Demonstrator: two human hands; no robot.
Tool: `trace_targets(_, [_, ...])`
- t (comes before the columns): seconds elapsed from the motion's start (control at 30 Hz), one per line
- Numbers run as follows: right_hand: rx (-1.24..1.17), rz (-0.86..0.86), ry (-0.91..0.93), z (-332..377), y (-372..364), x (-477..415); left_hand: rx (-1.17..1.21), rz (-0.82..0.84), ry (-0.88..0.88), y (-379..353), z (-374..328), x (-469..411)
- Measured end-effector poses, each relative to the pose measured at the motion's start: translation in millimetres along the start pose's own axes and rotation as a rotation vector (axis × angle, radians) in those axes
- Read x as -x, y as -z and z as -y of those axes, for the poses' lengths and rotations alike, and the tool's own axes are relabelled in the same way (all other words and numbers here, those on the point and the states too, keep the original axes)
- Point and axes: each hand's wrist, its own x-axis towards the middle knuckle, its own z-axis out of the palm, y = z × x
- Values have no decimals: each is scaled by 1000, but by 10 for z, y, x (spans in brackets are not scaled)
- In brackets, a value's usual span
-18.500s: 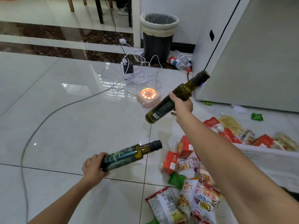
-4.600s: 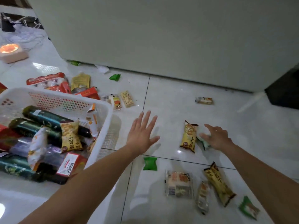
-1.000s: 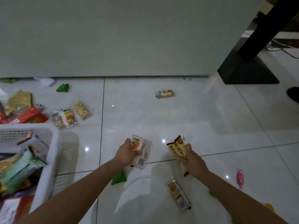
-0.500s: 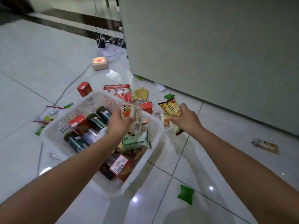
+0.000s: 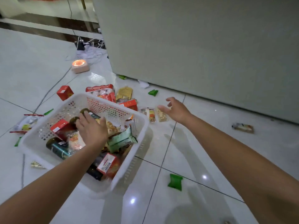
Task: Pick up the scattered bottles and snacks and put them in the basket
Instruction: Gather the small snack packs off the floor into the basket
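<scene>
The white plastic basket (image 5: 142,122) stands on the tiled floor, filled with dark bottles (image 5: 56,147), red boxes and snack packets. My left hand (image 5: 92,128) hovers palm down inside it, fingers relaxed, holding nothing. My right hand (image 5: 176,109) reaches out to the right of the basket, fingers spread and empty, just above small snack packets (image 5: 155,113) on the floor. More snacks lie behind the basket: a red box (image 5: 64,92), a red-and-white bag (image 5: 101,91) and a yellow packet (image 5: 124,92). A green sachet (image 5: 175,181) lies near my right arm.
A large grey cabinet (image 5: 202,46) rises behind the snacks. A glowing pink device (image 5: 80,66) and tangled cables (image 5: 90,47) sit at the back left. Wrappers (image 5: 25,123) lie left of the basket, and one packet (image 5: 242,127) lies far right.
Both hands have let go of their snack packets into the basket. My left hand has dropped lower into the basket and my right hand has swung out to the right, over the floor snacks.
</scene>
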Motion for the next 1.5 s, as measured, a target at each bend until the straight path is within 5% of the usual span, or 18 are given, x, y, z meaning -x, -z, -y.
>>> trace_targets(0.23, [36,-192,-451,-1945,650,1502,59,147,-841,-724,-975,990])
trace_targets(0.43, [10,-232,-718,-2630,-11,2901,-308,623,-1108,-1329,-888,1822])
trace_targets(0.73, [153,-107,-710,-2432,-935,3401,-530,843,-1146,-1610,-574,2075])
trace_targets(0.93, [117,-153,-753,-2448,-1017,3378,-391,786,-1068,-1639,-585,2151])
trace_targets(1.17, [-25,-146,-784,-2412,-882,3146,-252,902,-796,-1627,-573,2049])
trace_targets(1.37, [65,-13,-540,-2020,-328,2306,-144,535,-847,-1106,-920,1498])
trace_targets(1.5, [135,-28,-245,-1189,53,1361,-116,208,-604,-577,-988,678])
